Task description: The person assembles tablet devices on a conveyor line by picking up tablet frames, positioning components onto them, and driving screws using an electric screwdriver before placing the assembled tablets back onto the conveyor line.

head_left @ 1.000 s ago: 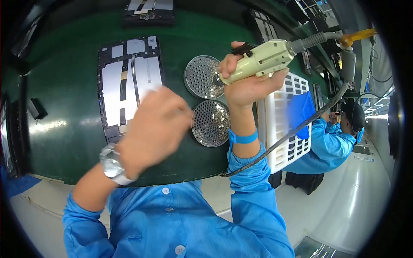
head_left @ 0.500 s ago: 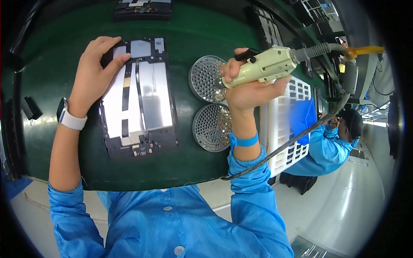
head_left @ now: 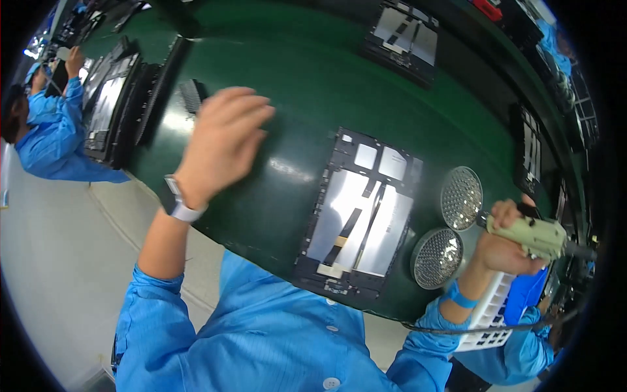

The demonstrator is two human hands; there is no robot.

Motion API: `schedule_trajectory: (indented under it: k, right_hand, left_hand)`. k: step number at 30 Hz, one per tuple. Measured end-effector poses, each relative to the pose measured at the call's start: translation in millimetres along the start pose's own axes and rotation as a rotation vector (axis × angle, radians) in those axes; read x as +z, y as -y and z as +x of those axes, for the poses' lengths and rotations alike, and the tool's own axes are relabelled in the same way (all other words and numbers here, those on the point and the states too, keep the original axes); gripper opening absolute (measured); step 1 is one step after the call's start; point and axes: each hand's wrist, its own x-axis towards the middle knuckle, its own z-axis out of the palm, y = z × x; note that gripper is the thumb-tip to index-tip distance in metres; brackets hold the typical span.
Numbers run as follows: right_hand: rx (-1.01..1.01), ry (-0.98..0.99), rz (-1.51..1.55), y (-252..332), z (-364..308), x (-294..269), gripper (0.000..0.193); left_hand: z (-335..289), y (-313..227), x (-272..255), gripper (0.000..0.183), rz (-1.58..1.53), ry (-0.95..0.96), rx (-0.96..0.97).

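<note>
An opened tablet (head_left: 390,225) lies on the green bench, its silver battery panels and dark ribbon cables exposed. My left hand (head_left: 225,140) is in the air to the tablet's left, near a small black block (head_left: 191,97); its fingers are stretched out and hold nothing. In my right hand (head_left: 506,251) is a pale green electric screwdriver (head_left: 534,237), cable attached, its tip end pointing left near two round dishes. The upper dish (head_left: 461,198) and the lower dish (head_left: 437,259) have perforated grids with small shiny pieces, apparently screws.
Another opened tablet (head_left: 406,36) lies at the far side, and one more (head_left: 531,147) at the right. Stacked tablets (head_left: 108,114) stand at the left beside a co-worker (head_left: 52,137). A white basket (head_left: 490,313) with a blue item (head_left: 524,295) sits at the right, near another person.
My left hand has let go of the tablet and moved away to its left. The view has swung left, so the tablet and dishes appear farther right. The screwdriver remains in my right hand.
</note>
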Motion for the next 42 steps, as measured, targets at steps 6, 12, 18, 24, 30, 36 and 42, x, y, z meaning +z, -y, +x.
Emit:
schedule_trajectory:
  k: [6,12,18,24,30,36,42]
  right_hand:
    - [-0.057,0.035,0.027,-1,-3,8,0.108]
    - [-0.065,-0.12,0.076,-6,-12,16,0.109]
    - [-0.061,-0.167,-0.062,1,-13,39,0.114]
    - [-0.116,-0.024,0.035,-6,-7,25,0.102]
    - [-0.11,-0.141,-0.001,0,-9,36,0.1]
    - [-0.079,-0.068,0.015,0,-13,47,0.106]
    - [0.115,0.085,0.257,1,-23,90,0.113]
  left_hand:
    - [-35,100,-41,0.031,0.143,0.091,-0.057]
    - [-12,57,-19,0.014,-0.115,0.009,-0.116]
    - [73,-89,35,0.014,-0.946,0.182,-0.247]
    - [108,-132,96,0.011,-0.791,0.266,-0.223]
    - [103,-136,104,0.013,-0.524,0.111,-0.125]
    - [121,-119,104,0.017,-0.596,0.369,-0.174]
    - [88,-131,106,0.011,-0.679,0.36,-0.122]
